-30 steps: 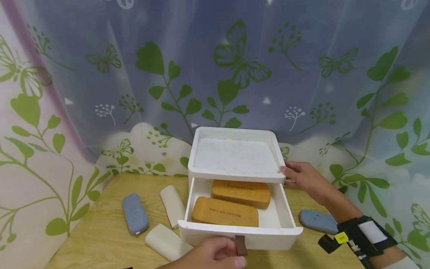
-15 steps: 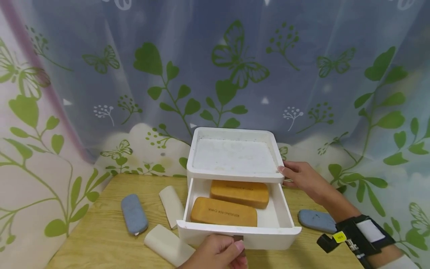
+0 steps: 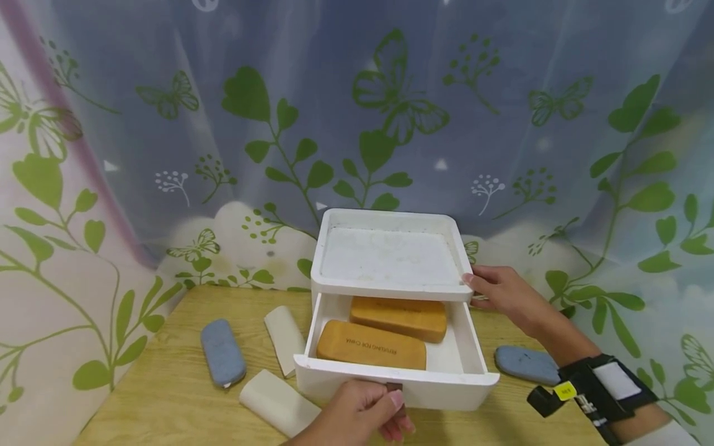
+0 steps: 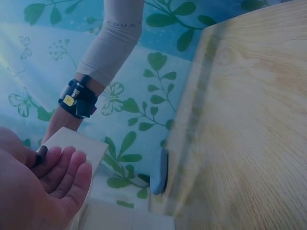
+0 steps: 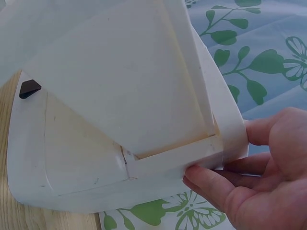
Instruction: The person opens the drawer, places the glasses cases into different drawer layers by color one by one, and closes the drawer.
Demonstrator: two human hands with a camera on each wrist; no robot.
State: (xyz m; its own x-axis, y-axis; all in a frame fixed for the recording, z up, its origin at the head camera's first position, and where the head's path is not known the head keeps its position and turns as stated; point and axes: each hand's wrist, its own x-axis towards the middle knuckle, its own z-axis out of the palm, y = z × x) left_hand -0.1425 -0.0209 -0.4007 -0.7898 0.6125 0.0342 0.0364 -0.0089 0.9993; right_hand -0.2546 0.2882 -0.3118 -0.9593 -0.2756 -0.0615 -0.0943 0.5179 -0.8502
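Note:
A small white drawer cabinet [image 3: 390, 255] stands on the table, with its drawer [image 3: 446, 391] pulled out. Two orange glasses cases [image 3: 370, 347] lie inside, one behind the other; the nearer bears printed words. My left hand [image 3: 362, 412] pinches the brown pull tab [image 3: 395, 388] on the drawer front between thumb and fingers. In the left wrist view this tab [image 4: 40, 156] shows at the thumb, the fingers curled. My right hand [image 3: 504, 297] grips the cabinet's right side, thumb on the top rim. In the right wrist view that hand [image 5: 259, 172] holds the white edge.
Left of the cabinet lie a blue glasses case [image 3: 223, 353] and two cream cases [image 3: 279, 402]. Another blue case [image 3: 527, 364] lies to the right, near my right forearm. A patterned curtain [image 3: 312, 124] hangs behind the wooden table [image 3: 167, 384].
My left thumb has come down onto the pull tab and now pinches it. The drawer front has shifted slightly up and back. My right hand has kept its place.

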